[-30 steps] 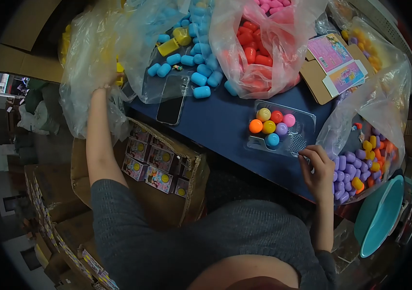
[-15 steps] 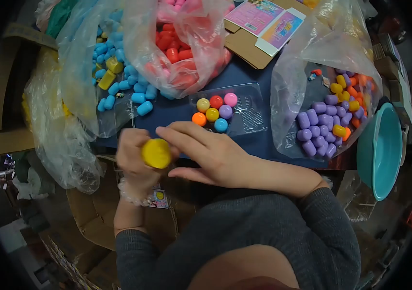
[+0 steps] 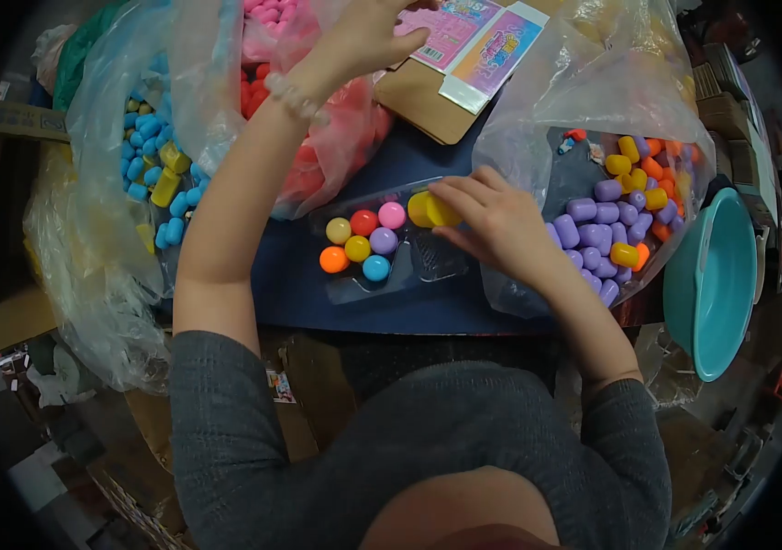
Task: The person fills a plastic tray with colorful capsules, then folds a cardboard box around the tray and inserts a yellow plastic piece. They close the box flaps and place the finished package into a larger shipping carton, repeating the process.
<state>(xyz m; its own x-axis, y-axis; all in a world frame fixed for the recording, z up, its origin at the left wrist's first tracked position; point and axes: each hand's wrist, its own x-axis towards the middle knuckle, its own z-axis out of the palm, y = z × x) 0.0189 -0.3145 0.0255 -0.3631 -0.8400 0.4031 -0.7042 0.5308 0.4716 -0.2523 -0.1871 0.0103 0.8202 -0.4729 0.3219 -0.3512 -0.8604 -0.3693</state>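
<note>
My right hand (image 3: pixel 496 225) pinches a small yellow tub (image 3: pixel 420 210) by one end. The tub lies on its side over the upper part of a clear plastic tray (image 3: pixel 363 291), just right of a pink ball. In that tray sit several coloured balls: red (image 3: pixel 364 222), pink (image 3: pixel 392 215), purple (image 3: pixel 384 241), light blue (image 3: pixel 375 268) and orange (image 3: pixel 334 259) among them. My left hand (image 3: pixel 373 35) reaches to the far side with thumb and fingers apart, beside a printed pink carton (image 3: pixel 441 41). Its fingertips are partly cut off at the frame's top.
Clear bags hold blue capsules (image 3: pixel 176 231), red and pink pieces (image 3: pixel 267 41), and purple capsules (image 3: pixel 606 213) with orange and yellow ones. A turquoise basin (image 3: pixel 710 284) stands at the right edge. Cardboard boxes (image 3: pixel 6 284) are at the left.
The yellow tub has gone from my left hand to my right hand and over to the tray. My left hand has moved up and away to the cartons. The view has shifted slightly.
</note>
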